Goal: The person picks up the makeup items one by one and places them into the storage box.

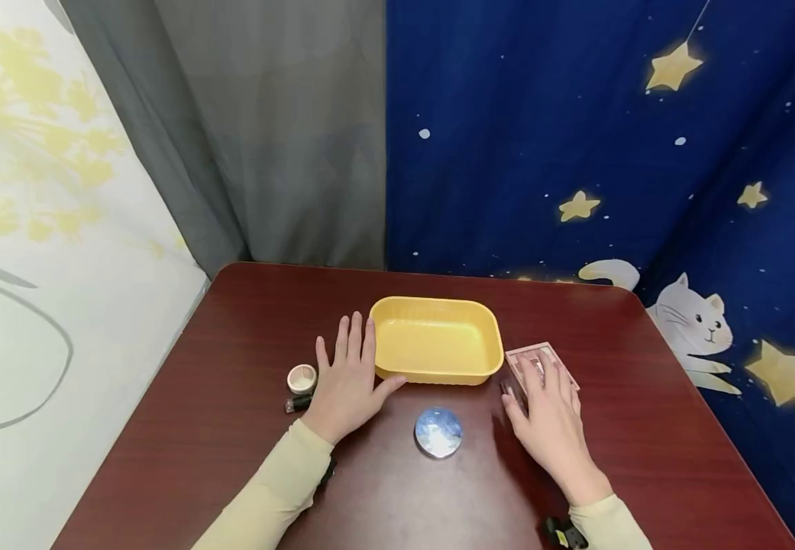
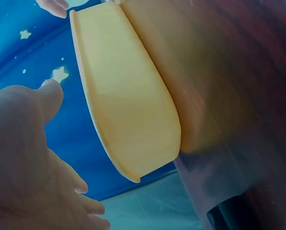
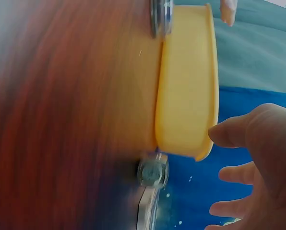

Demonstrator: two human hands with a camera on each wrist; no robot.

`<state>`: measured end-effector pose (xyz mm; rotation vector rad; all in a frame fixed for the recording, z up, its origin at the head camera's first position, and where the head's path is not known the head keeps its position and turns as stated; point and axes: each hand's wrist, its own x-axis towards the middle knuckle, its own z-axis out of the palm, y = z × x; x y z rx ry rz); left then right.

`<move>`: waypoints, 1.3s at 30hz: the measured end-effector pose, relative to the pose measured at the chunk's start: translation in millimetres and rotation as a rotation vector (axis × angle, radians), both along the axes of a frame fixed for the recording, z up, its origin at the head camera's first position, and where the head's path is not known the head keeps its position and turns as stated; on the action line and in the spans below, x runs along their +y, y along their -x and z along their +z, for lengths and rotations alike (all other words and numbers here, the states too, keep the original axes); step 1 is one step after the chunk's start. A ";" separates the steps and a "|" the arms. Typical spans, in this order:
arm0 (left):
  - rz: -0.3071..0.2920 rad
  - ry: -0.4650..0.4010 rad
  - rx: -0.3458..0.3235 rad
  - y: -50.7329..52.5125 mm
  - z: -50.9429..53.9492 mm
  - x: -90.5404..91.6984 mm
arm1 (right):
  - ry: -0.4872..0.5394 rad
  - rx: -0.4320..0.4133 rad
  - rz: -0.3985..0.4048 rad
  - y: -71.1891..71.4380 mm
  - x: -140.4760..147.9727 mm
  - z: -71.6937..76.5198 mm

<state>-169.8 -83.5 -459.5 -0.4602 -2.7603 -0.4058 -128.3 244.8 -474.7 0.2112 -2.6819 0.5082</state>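
A yellow tray (image 1: 438,377) stands on the table, with nothing in it. My left hand (image 1: 347,393), fingers straight and spread, is at its left side; in the left wrist view the hand (image 2: 32,158) shows a gap from the tray (image 2: 128,96). On the right, my right hand (image 1: 554,431) hovers over a pink-framed palette (image 1: 563,365), fingers extended, partly covering it and a small clear item (image 1: 511,393) beside it. The right wrist view shows this hand (image 3: 258,167) holding nothing, near the tray (image 3: 186,86). Whether it touches the palette I cannot tell.
A round blue-lidded case (image 1: 438,432) lies in front of the tray. Left of my left hand are a small round white-rimmed jar (image 1: 302,379) and a dark tube with a clear end (image 1: 298,403). Grey and blue curtains (image 1: 507,137) hang behind the table.
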 end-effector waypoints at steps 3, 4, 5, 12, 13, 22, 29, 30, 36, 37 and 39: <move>-0.018 -0.004 -0.032 6.7 1.1 0.9 | -0.020 -0.020 -0.009 6.6 9.4 1.4; -0.024 -0.005 -0.039 8.8 1.1 1.5 | -0.029 -0.028 -0.014 8.9 12.9 2.1; -0.030 -0.007 -0.051 10.5 0.9 2.2 | -0.038 -0.035 -0.020 11.1 16.4 2.6; -0.057 -0.050 -0.151 18.0 -3.9 7.2 | -0.102 -0.062 -0.027 27.8 38.5 -1.6; -0.061 -0.061 -0.158 19.0 -5.4 7.4 | -0.109 -0.066 -0.025 30.2 40.3 -3.3; -0.077 -0.057 -0.202 23.3 -9.2 9.8 | -0.115 -0.136 -0.048 42.8 49.4 -16.2; -0.077 -0.069 -0.172 28.1 -15.4 9.5 | -0.113 -0.248 -0.073 48.5 49.9 -11.5; -0.077 -0.074 -0.171 28.3 -16.8 9.7 | -0.117 -0.270 -0.078 48.6 50.2 -11.6; -0.066 -0.075 -0.165 26.4 -19.7 12.3 | -0.131 -0.355 -0.097 48.0 50.6 -14.0; -0.064 -0.073 -0.165 26.3 -19.5 12.7 | -0.132 -0.354 -0.098 48.2 50.7 -14.4; -0.063 -0.072 -0.159 26.8 -19.8 13.3 | -0.134 -0.346 -0.098 49.4 51.2 -15.0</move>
